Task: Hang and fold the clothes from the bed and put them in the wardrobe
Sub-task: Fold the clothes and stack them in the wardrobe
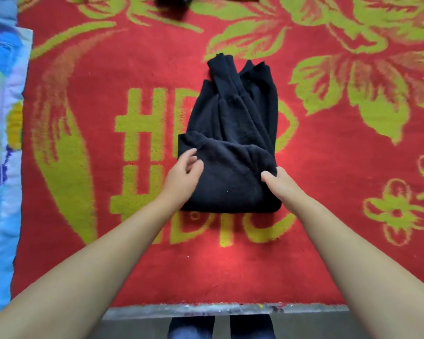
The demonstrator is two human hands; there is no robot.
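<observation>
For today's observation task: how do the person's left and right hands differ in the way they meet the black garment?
The left hand lies on the garment at its left edge with loosely spread fingers; the right hand is at the right edge, fingers tucked out of sight. The left sits slightly farther up than the right. Both touch the folded near part.

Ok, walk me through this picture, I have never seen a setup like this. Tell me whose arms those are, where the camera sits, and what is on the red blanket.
There is no machine here. The camera is worn on a person's head and looks forward and down, so the two bare arms are that person's own. The surface is a bed covered by a red blanket with yellow-green leaves and letters. In the middle lies a black garment, partly folded. The left hand rests on its left edge with relaxed fingers. The right hand has its grip on the right edge, thumb on top of the cloth. A pale flowered cloth runs along the left side. The dark item at the top edge is too blurred to name.
</observation>
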